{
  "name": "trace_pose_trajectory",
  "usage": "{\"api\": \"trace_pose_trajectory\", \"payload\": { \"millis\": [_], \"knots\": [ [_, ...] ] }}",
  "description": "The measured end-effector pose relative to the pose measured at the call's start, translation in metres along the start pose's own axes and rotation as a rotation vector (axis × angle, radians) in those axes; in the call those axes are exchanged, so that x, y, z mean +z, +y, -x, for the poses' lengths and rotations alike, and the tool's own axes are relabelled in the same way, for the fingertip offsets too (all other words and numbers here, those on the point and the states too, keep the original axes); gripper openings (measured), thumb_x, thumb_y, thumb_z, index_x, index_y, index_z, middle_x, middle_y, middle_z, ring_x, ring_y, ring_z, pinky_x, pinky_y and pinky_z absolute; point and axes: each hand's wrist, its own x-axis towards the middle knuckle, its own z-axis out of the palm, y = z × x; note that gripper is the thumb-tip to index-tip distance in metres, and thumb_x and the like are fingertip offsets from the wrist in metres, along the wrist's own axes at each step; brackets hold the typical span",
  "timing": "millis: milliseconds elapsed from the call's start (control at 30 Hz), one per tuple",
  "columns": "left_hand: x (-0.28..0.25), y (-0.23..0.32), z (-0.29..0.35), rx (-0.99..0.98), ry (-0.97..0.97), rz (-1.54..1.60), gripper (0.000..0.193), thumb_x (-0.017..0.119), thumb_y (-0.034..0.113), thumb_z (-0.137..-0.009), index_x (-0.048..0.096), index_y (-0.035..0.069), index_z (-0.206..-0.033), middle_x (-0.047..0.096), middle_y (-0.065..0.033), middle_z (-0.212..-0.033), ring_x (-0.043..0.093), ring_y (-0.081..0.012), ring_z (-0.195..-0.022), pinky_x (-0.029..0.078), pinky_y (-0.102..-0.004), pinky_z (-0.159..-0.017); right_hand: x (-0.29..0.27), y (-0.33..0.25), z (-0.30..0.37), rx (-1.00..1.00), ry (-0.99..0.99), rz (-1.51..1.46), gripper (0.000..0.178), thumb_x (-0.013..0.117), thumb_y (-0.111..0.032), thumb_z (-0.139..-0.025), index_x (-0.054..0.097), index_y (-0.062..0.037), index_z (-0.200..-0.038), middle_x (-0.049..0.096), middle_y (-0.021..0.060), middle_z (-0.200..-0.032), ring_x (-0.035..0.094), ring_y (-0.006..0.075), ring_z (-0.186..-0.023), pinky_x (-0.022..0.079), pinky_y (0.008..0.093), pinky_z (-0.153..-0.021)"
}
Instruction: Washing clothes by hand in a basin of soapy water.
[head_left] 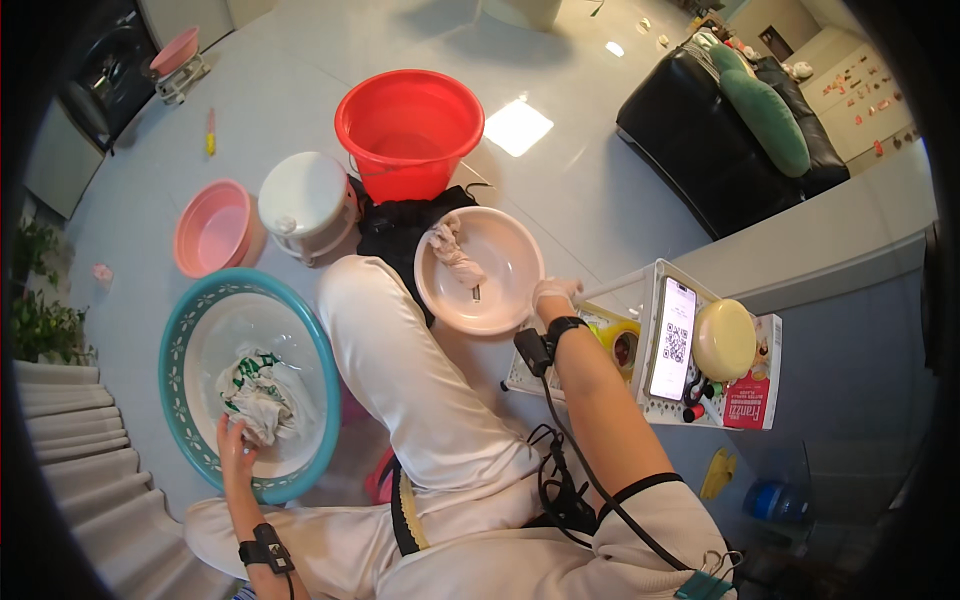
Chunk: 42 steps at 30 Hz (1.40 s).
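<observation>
At the left, a teal-rimmed basin [325, 400] with a white inside holds water and a wet white cloth [265, 398] with green marks. My left hand [237, 450] reaches over its near rim, fingers closed on the cloth's near edge. In front of my knee is a pale pink basin [515, 262]. A twisted, wet pinkish cloth [458, 258] lies over its left inner wall and bottom. My right hand [556, 292] is closed at this basin's right rim; its fingertips are partly hidden.
A red bucket [410, 175], a white lidded tub [305, 195] and a small pink basin [213, 230] stand ahead. To the right, a white cart [655, 412] carries a phone [673, 338], a round yellow container [726, 341] and a red-and-white box [758, 380]. A black sofa [690, 140] stands beyond.
</observation>
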Motion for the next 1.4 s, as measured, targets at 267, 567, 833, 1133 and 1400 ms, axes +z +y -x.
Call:
{"api": "trace_pose_trajectory", "payload": {
  "millis": [267,567,833,1133,1400],
  "knots": [
    [0.006,0.001,-0.001,-0.003,-0.010,-0.001,0.064,0.057,0.014,-0.085,0.029,0.013,-0.142,0.054,-0.0080,-0.112,0.055,-0.0202,-0.092,0.048,-0.0386,-0.069,-0.086,-0.055,0.048,-0.272,0.351,-0.124,0.031,0.072,-0.024,-0.074,0.070,-0.0148,-0.103,0.068,0.0113,-0.106,0.064,0.0231,-0.103,0.048,0.0442,-0.084],
    [0.014,-0.012,-0.011,0.070,-0.034,-0.059,0.068,0.059,0.023,-0.082,0.029,0.013,-0.143,0.053,-0.0072,-0.103,0.051,-0.0150,-0.079,0.044,-0.0304,-0.054,-0.164,-0.112,0.167,-0.783,1.291,-0.710,0.012,0.058,-0.017,-0.072,0.067,-0.0084,-0.071,0.063,0.0132,-0.072,0.064,0.0313,-0.071,0.048,0.0449,-0.064],
    [-0.009,-0.030,-0.035,0.128,-0.089,-0.040,0.063,0.057,0.012,-0.076,0.035,0.007,-0.135,0.058,-0.0089,-0.094,0.057,-0.0170,-0.072,0.047,-0.0294,-0.053,-0.167,-0.224,0.295,-1.513,1.075,-0.764,0.016,0.062,-0.011,-0.069,0.066,-0.0058,-0.084,0.065,0.0159,-0.083,0.063,0.0336,-0.080,0.051,0.0437,-0.073],
    [0.004,0.012,0.028,0.179,-0.011,-0.118,0.078,0.059,0.001,-0.064,0.037,0.002,-0.139,0.058,-0.0080,-0.085,0.053,-0.0143,-0.063,0.043,-0.0275,-0.050,-0.076,-0.349,0.250,-1.505,0.548,-0.233,0.070,0.067,-0.029,-0.068,0.048,-0.0153,-0.135,0.057,0.0230,-0.119,0.057,0.0398,-0.108,0.047,0.0459,-0.089],
    [0.014,-0.005,-0.002,-0.015,0.233,0.326,0.063,0.055,0.039,-0.083,0.034,0.022,-0.140,0.046,-0.0121,-0.131,0.060,-0.0304,-0.099,0.049,-0.0534,-0.077,-0.035,-0.412,0.214,-1.210,0.307,-0.458,0.095,0.071,-0.053,-0.071,0.033,-0.0036,-0.142,0.054,0.0274,-0.124,0.055,0.0387,-0.111,0.044,0.0402,-0.096]
  ]
}}
